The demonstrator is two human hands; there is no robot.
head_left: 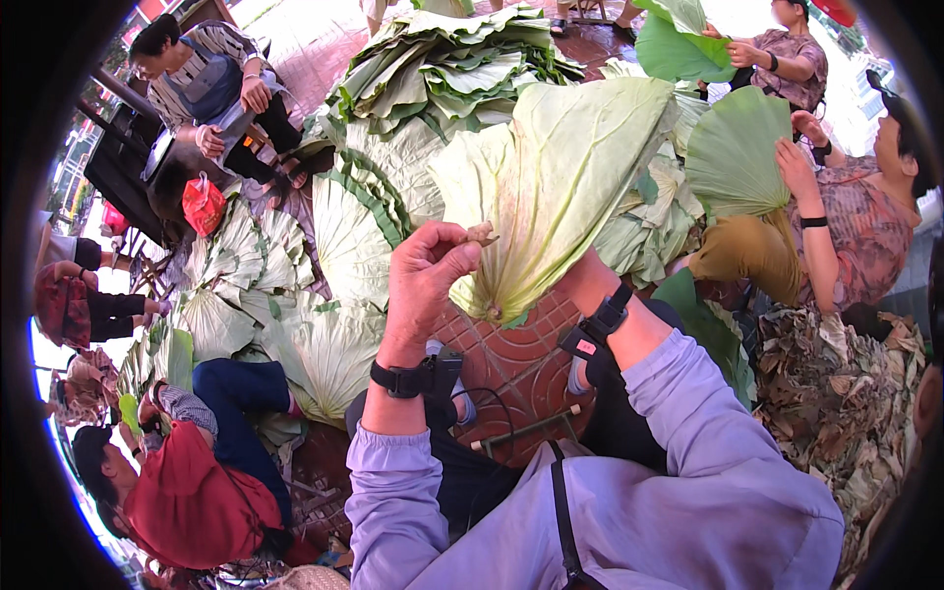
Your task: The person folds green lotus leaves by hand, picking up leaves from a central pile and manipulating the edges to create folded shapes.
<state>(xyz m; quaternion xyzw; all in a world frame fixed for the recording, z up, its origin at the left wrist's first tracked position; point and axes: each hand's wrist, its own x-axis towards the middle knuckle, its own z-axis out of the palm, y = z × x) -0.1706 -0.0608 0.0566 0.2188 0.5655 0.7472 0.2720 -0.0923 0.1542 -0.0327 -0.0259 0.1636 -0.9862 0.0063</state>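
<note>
A large pale green lotus leaf (pixel 560 169), folded over with its ribs towards me, spreads upward in front of me. My right hand (pixel 586 280) grips it from behind at the lower right edge; the leaf hides most of those fingers. The leaf's stem end (pixel 494 311) points down at me. To the left of the leaf, my left hand (pixel 431 269) pinches a small brownish piece (pixel 483 234) between thumb and forefinger. What that piece is cannot be made out. Each wrist wears a black strapped device.
Stacked lotus leaves (pixel 450 66) rise ahead, with flatter leaf piles (pixel 354 228) at left. Dry brown leaf scraps (pixel 833 398) heap up at right. Red paving (pixel 487 361) shows between my knees. Several people sit around; one at right (pixel 848 214) holds a leaf. A red bag (pixel 203 204) lies at upper left.
</note>
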